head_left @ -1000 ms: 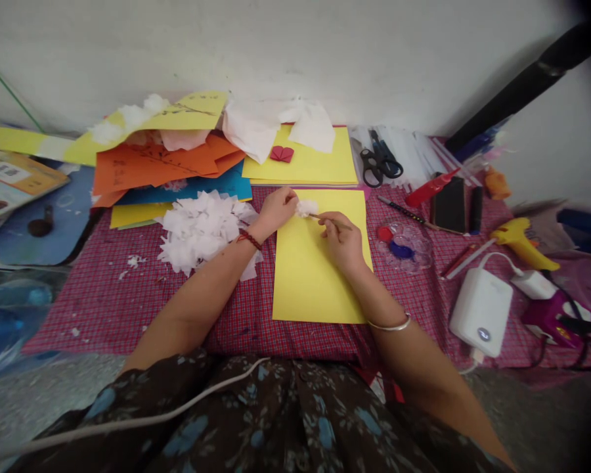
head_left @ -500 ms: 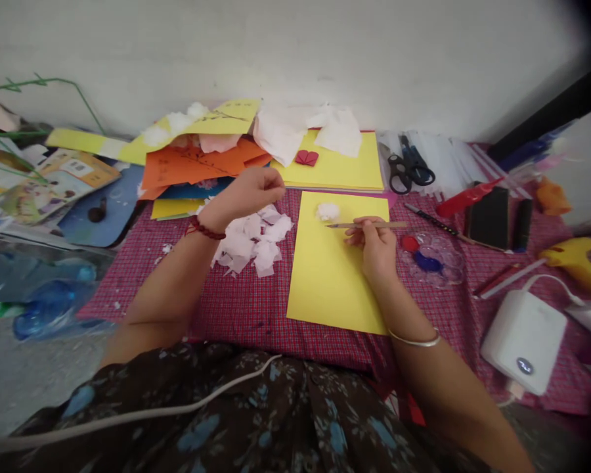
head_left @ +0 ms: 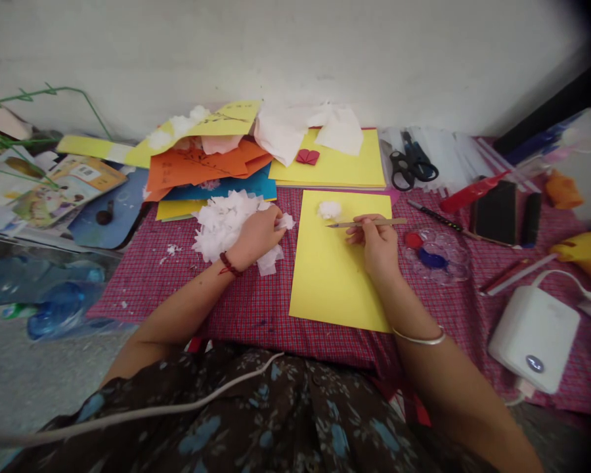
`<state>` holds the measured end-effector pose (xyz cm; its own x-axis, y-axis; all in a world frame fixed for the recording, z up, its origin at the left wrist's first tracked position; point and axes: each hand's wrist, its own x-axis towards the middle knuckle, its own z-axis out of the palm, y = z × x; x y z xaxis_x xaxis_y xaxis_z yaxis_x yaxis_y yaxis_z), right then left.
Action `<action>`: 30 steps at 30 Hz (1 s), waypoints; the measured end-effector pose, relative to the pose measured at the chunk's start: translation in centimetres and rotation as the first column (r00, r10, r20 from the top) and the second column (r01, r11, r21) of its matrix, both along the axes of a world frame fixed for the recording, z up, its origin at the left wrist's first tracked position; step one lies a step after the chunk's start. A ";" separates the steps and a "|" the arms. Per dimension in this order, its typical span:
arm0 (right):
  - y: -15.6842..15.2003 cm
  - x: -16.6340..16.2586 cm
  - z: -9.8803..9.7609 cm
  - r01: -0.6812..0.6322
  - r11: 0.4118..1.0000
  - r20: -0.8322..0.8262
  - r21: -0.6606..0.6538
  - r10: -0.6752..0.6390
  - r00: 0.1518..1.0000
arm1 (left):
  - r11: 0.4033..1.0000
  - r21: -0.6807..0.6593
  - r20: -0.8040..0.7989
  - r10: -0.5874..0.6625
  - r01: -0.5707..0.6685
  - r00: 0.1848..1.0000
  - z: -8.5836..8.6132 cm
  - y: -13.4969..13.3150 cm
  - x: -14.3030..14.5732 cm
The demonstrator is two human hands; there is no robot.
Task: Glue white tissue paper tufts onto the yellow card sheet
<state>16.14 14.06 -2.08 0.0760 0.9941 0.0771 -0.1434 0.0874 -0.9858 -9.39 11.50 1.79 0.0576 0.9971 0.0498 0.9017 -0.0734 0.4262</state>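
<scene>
My left hand (head_left: 260,235) is low over the right side of a pile of torn white tissue paper (head_left: 219,223). Its thumb and fingers are closed at the edge of a tissue piece; the fingertips are partly hidden. Between its fingers my right hand (head_left: 377,243) holds a thin paintbrush (head_left: 342,225), lying almost level with its dark tip pointing left. That hand rests over the right part of a yellow paper sheet (head_left: 325,282). Near the sheet's top left sits a small white tissue puff (head_left: 329,209), just above the brush tip.
Right of the sheet are a clear palette (head_left: 456,266) with red and blue paint, a patterned pen (head_left: 438,217), scissors (head_left: 414,172), a phone (head_left: 495,213), a yellow glue gun (head_left: 584,253) and a white power bank (head_left: 534,338). Orange cards (head_left: 207,167) lie behind the pile.
My left hand has come down from above the tissue pile and closed at its right edge. My right hand keeps the paintbrush in nearly the same place. The view has shifted slightly.
</scene>
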 end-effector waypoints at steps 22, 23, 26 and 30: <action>0.6 0.5 -0.3 0.034 0.999 -0.018 0.033 -0.033 0.999 | 0.995 -0.041 0.129 0.092 -0.087 0.987 1.2 2.5 -1.3; 0.7 0.6 -0.3 0.040 0.998 -0.012 0.038 -0.039 0.999 | 0.997 -0.025 0.151 0.078 -0.075 0.986 1.8 2.5 -1.4; 0.9 0.7 -0.3 0.053 0.997 0.022 0.057 -0.055 0.998 | 0.997 0.083 0.171 -0.022 0.007 0.985 4.0 2.3 -0.8; 0.9 0.8 -0.3 0.063 0.995 0.061 0.072 -0.067 0.996 | 0.960 0.174 0.157 -0.248 0.220 0.956 5.8 2.7 2.1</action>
<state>16.96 14.94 -2.40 0.1330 0.9792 0.1533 -0.0723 0.1638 -0.9838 -7.24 14.17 7.62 0.2648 0.9361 0.2314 0.7633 -0.3501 0.5429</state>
